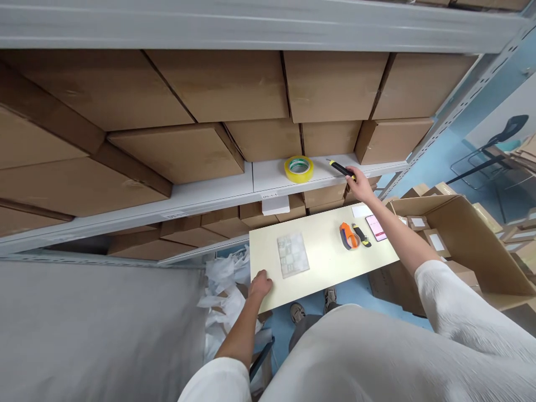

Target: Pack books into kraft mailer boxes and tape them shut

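My right hand (359, 186) reaches up to the white steel shelf (276, 178) and is closed around a yellow-and-black utility knife (340, 168). To the left of the knife, a roll of clear yellow tape (298, 169) stands on the shelf. My left hand (260, 285) lies on the near corner of a cream board (322, 251), its fingers hidden. On the board are a patterned square packet (292, 255), an orange tape dispenser (349, 236), a black-and-yellow tool (360, 234) and a phone (376, 228) with a pink screen.
Brown cardboard boxes (218, 84) fill the shelves. An open cardboard box (460, 245) stands to the right of the board. Crumpled white plastic (221, 296) hangs below the board's left side. A black chair (494, 151) stands at the far right.
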`<state>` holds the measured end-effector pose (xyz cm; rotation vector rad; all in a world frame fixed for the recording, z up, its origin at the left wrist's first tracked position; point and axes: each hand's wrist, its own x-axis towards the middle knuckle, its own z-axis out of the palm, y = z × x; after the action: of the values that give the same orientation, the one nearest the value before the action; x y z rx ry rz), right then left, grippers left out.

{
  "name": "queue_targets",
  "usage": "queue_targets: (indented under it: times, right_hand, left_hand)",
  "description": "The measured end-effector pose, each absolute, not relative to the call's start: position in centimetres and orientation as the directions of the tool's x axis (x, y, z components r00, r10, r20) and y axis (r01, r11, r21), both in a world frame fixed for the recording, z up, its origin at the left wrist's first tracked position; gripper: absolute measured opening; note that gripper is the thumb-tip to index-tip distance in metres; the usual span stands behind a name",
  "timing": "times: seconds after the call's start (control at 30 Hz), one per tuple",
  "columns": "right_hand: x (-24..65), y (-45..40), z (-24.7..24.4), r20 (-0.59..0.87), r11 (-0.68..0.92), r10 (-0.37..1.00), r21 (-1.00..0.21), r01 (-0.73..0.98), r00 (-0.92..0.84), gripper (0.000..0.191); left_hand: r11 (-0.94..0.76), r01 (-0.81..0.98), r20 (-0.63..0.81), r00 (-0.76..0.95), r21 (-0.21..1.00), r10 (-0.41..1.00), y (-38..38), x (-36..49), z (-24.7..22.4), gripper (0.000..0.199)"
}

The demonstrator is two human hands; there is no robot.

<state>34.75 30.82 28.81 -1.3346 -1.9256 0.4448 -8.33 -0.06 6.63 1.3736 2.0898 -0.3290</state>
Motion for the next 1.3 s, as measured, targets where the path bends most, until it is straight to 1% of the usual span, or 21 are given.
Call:
queue_targets:
  times: [0.07,0.13,0.23,0.3,0.47,0.6,0.7,0.77,0.83,0.9,0.97,1.03,1.1,1.13,1.2,1.23,1.3]
  right_hand:
    - [35.0,32.7,29.1,0.375,0.443,0.888,-0.537,0.718,-0.267,0.047]
    - [34.9,34.2,29.3,0.354,0.468,0.876,-0.465,0.751,-0.327,0.043]
    - [34.1,36.0,29.3,0.304,0.470,0.878,-0.395,0.789,-0.370,0.040]
    - [33.7,37.0,29.2,0.291,0.467,0.879,-0.372,0.802,-0.377,0.040]
    - [33.1,38.8,28.7,0.300,0.497,0.864,-0.384,0.778,-0.404,0.041]
    - [33.0,38.9,28.8,0.277,0.479,0.875,-0.376,0.793,-0.397,0.046]
    - [32.8,37.2,29.2,0.346,0.490,0.860,-0.347,0.800,-0.376,0.043]
    - [32.5,35.1,29.1,0.400,0.517,0.837,-0.353,0.780,-0.374,0.040]
    - [31.9,32.3,28.4,0.416,0.543,0.826,-0.402,0.738,-0.381,0.038]
    - [30.9,28.9,26.8,0.398,0.560,0.827,-0.505,0.657,-0.398,0.035]
    - [29.5,25.4,24.2,0.335,0.531,0.845,-0.618,0.579,-0.417,0.032]
    - [27.8,21.8,20.8,0.209,0.434,0.875,-0.738,0.517,-0.436,0.029]
    - [26.0,18.5,17.1,0.022,0.250,0.905,-0.835,0.490,-0.425,0.028]
    - [25.2,16.9,15.3,-0.084,0.136,0.912,-0.861,0.490,-0.401,0.027]
    - [23.5,14.2,11.9,-0.300,-0.087,0.881,-0.862,0.500,-0.365,0.025]
    - [22.7,13.1,10.5,-0.391,-0.184,0.853,-0.846,0.501,-0.347,0.025]
    - [21.2,11.3,8.1,-0.523,-0.342,0.804,-0.796,0.500,-0.282,0.030]
  left_hand:
    - [0.445,0.888,-0.617,-0.286,0.117,0.733,0.0,-8.3,6.6,0.021]
    - [0.460,0.880,-0.627,-0.295,0.116,0.721,0.1,-8.2,6.5,0.023]
    - [0.483,0.868,-0.646,-0.304,0.116,0.701,0.1,-8.1,6.6,0.028]
    - [0.501,0.857,-0.652,-0.312,0.121,0.691,0.2,-8.1,6.7,0.032]
    - [0.526,0.838,-0.633,-0.329,0.146,0.701,0.2,-7.9,6.8,0.037]
    - [0.520,0.840,-0.619,-0.329,0.153,0.713,0.2,-8.0,6.7,0.042]
    - [0.516,0.847,-0.628,-0.332,0.131,0.704,0.2,-7.9,6.7,0.037]
    - [0.512,0.851,-0.629,-0.335,0.118,0.702,0.1,-7.8,6.7,0.033]
    - [0.503,0.857,-0.621,-0.334,0.114,0.709,0.1,-7.7,6.7,0.031]
    - [0.498,0.860,-0.609,-0.335,0.115,0.719,0.0,-7.6,6.6,0.032]
    - [0.499,0.858,-0.599,-0.337,0.121,0.726,0.0,-7.6,6.6,0.035]
    - [0.502,0.854,-0.598,-0.333,0.137,0.729,0.0,-7.6,6.5,0.037]
    - [0.517,0.843,-0.601,-0.338,0.149,0.724,-0.1,-7.6,6.3,0.039]
    - [0.525,0.837,-0.592,-0.345,0.157,0.728,-0.1,-7.5,6.2,0.042]
    - [0.522,0.830,-0.538,-0.353,0.198,0.766,-0.1,-7.0,5.9,0.047]
    - [0.495,0.833,-0.490,-0.334,0.245,0.805,-0.1,-6.6,5.7,0.051]
    - [0.426,0.823,-0.421,-0.258,0.376,0.870,0.1,-5.6,5.4,0.054]
